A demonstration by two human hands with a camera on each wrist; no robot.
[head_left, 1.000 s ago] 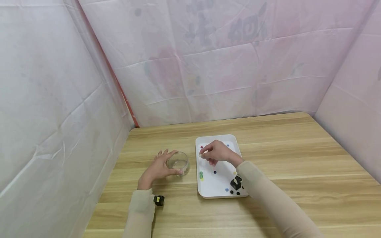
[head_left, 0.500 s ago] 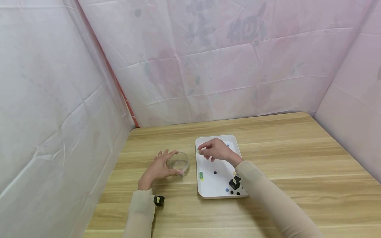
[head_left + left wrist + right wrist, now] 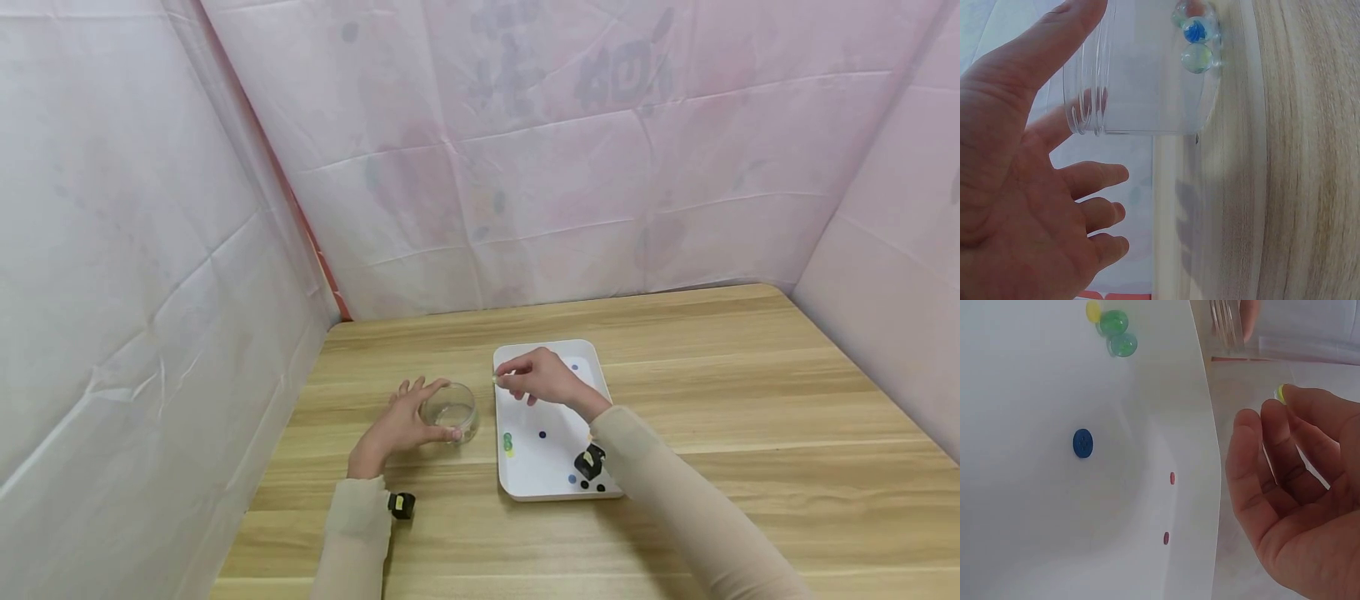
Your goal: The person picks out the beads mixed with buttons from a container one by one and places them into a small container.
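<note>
Since the earlier frames the right hand (image 3: pixel 542 379) has risen from the tray (image 3: pixel 558 487) floor and shifted left, so its fingertips now sit over the tray's left rim, nearer the jar (image 3: pixel 450 411). It pinches a small yellow-green marble (image 3: pixel 1280 393) between thumb and fingertips; the other fingers curl loosely. The left hand (image 3: pixel 397 425) has not moved: it holds the jar, thumb on the near side and fingers spread round the far side. The jar stands upright on the table (image 3: pixel 712 375), just left of the tray. Three marbles (image 3: pixel 1195 34) lie at its bottom, one blue-swirled. On the tray lie a green cluster (image 3: pixel 1115 331) with a yellow one, a blue marble (image 3: pixel 1083 442), and a few more near the right sleeve (image 3: pixel 675 500).
</note>
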